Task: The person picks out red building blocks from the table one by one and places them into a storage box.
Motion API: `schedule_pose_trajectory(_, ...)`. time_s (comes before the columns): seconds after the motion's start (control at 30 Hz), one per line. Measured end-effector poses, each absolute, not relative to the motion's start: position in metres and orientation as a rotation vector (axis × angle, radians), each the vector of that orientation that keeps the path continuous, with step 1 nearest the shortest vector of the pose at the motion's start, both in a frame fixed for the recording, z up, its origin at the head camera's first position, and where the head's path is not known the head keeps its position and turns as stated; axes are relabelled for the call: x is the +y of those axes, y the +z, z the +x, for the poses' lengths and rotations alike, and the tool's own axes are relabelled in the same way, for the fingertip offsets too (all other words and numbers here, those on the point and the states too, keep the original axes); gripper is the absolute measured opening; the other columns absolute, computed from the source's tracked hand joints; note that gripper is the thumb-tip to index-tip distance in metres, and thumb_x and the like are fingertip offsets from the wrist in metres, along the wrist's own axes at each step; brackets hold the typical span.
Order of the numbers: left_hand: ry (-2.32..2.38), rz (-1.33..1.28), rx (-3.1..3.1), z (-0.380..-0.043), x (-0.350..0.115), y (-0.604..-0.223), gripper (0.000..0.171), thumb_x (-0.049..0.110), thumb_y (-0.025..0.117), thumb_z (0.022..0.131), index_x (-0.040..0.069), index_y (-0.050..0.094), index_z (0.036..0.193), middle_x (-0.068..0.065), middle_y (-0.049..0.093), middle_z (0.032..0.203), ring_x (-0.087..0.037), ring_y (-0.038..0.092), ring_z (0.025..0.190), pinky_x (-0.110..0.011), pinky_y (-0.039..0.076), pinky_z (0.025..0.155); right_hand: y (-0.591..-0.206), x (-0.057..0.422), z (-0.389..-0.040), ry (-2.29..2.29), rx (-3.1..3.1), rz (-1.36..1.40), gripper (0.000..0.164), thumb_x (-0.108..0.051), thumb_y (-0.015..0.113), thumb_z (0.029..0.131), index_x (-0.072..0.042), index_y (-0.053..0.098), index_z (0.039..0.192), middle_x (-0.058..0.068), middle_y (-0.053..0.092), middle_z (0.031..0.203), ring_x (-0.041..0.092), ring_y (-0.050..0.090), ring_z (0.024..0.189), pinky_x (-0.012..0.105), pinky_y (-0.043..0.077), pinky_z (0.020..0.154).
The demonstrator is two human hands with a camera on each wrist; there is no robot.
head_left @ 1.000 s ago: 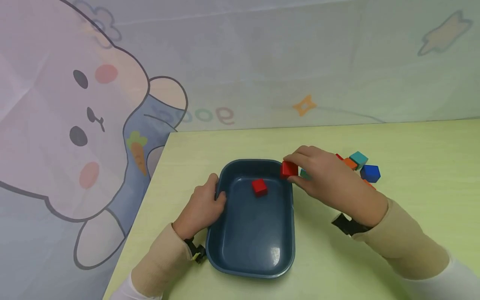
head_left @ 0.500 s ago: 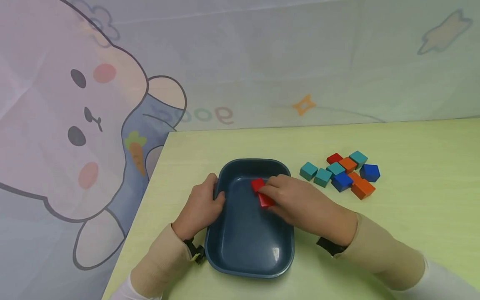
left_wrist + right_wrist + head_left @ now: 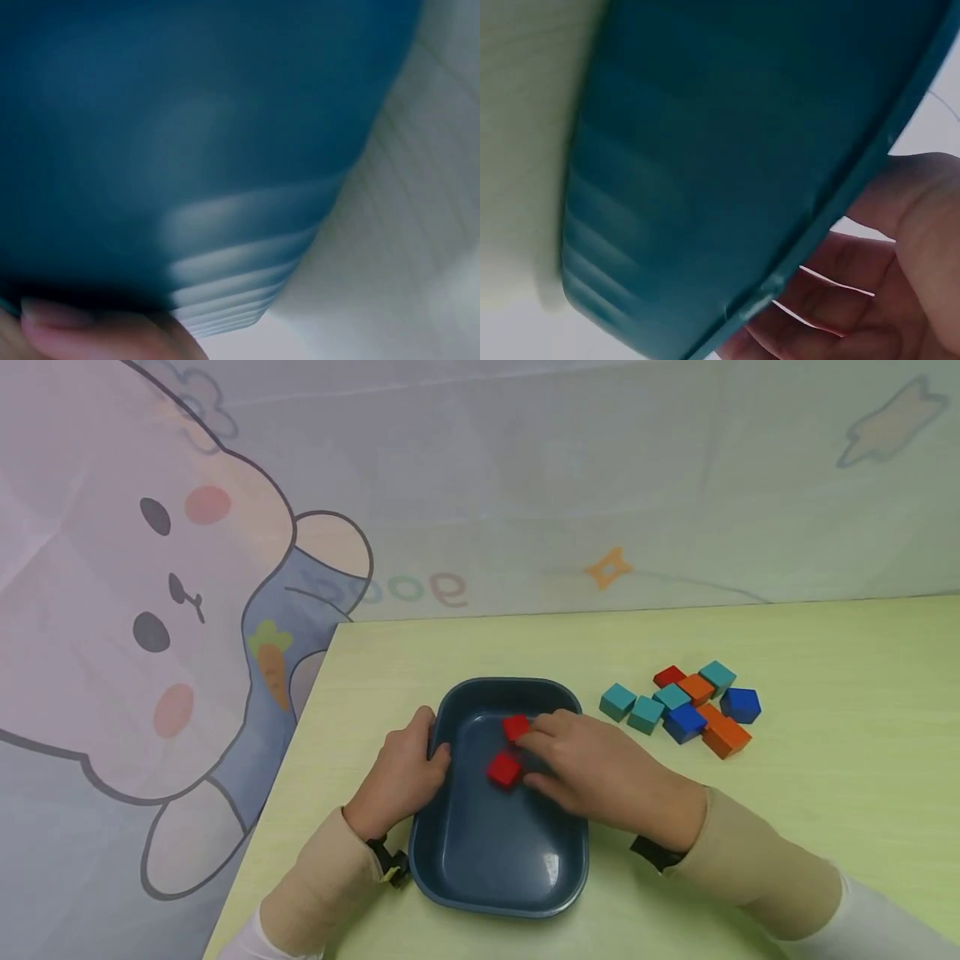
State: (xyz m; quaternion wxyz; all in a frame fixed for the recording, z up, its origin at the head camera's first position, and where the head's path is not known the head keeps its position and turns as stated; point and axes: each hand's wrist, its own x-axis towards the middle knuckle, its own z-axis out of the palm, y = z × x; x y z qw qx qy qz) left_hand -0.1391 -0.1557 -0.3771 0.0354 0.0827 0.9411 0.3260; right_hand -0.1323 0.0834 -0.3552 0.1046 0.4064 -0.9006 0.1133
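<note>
Evidently nothing in my right hand (image 3: pixel 600 768): thumb and index stand apart, wrist across the tray's 3 o'clock rim. Nearer red cube (image 3: pixel 504 771) lies on the tray floor just beside the thumb tip, toward 10 o'clock. Farther red cube (image 3: pixel 514 727) sits near 12 o'clock, partly behind the index; whether skin touches it, I cannot tell.

Handling, my judgement: cubes light, hard, not fragile; smooth faces may slide on the glossy floor. Best hold is thumb and index on opposite side faces, square on, kept low.

Left hand (image 3: pixel 401 768) is clamped on the tray (image 3: pixel 517 868) at about 9 to 10 o'clock, thumb over the rim. Tray looks stiff and fairly light, so likely to skid if unheld; the rim is the place to grip.

Edges: raised walls all round. Widest stretch of tray floor runs toward 6 o'clock. Outside, at 2 o'clock, loose cubes (image 3: pixel 684 725) bunch on the desk (image 3: pixel 847 693) in teal, red, orange and blue. Desk extends past them toward 3 o'clock; at 12, its far edge meets the printed cloth (image 3: pixel 675 485).
</note>
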Motion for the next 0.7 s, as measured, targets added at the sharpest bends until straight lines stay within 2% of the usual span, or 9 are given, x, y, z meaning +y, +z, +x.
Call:
schedule_pose_trajectory(0.27, 1.023, 0.263, 2.888, -0.140, -0.155, -0.379, 0.011, 0.008, 0.055, 0.096, 0.005, 0.045, 0.091, -0.008, 0.048, 0.062, -0.016, 0.054, 0.047, -0.022, 0.043, 0.043, -0.345, 0.098, -0.141, 0.405, -2.628, 1.055, 0.033, -0.027, 0.080, 0.081, -0.007, 0.072, 0.105, 0.006, 0.070, 0.093, 0.019, 0.066, 0.083, 0.031, 0.058, 0.069)
schedule_pose_trajectory(0.47, 1.017, 0.249, 2.884, -0.139, -0.155, -0.381, 0.010, 0.008, 0.055, 0.096, 0.006, 0.046, 0.092, -0.009, 0.050, 0.062, -0.015, 0.056, 0.046, -0.021, 0.044, 0.042, -0.336, 0.115, -0.150, 0.423, -2.627, 0.875, 0.029, -0.024, 0.078, 0.083, -0.005, 0.073, 0.105, 0.010, 0.073, 0.097, 0.023, 0.069, 0.086, 0.037, 0.058, 0.067)
schedule_pose_trajectory(0.7, 1.011, 0.262, 2.894, -0.139, -0.156, -0.380, 0.011, 0.008, 0.055, 0.096, 0.005, 0.046, 0.091, -0.008, 0.049, 0.061, -0.015, 0.055, 0.045, -0.021, 0.042, 0.041, -0.333, 0.142, -0.168, 0.490, -2.579, 0.722, 0.020, -0.016, 0.075, 0.084, -0.004, 0.072, 0.099, 0.011, 0.072, 0.088, 0.026, 0.068, 0.078, 0.040, 0.054, 0.061)
